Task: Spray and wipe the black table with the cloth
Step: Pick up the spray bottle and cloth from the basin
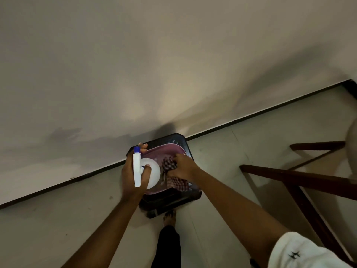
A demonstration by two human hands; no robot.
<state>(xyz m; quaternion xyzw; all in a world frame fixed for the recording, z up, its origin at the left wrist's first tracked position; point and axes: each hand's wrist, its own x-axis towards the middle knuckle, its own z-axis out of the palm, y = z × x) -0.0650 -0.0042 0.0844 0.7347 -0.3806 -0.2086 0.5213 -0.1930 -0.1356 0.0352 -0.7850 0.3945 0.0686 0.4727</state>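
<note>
A small black table stands on the floor against the wall, with a purple tray on top of it. My left hand grips a white spray bottle with a blue nozzle tip, held above the tray's left side. My right hand is closed on a checked red and white cloth that lies bunched in the tray's right half. The hands hide most of the tray's inside.
A pale wall rises just behind the table, with a dark skirting line along the floor. Dark wooden furniture legs stand to the right. My foot is on the pale floor just in front of the table.
</note>
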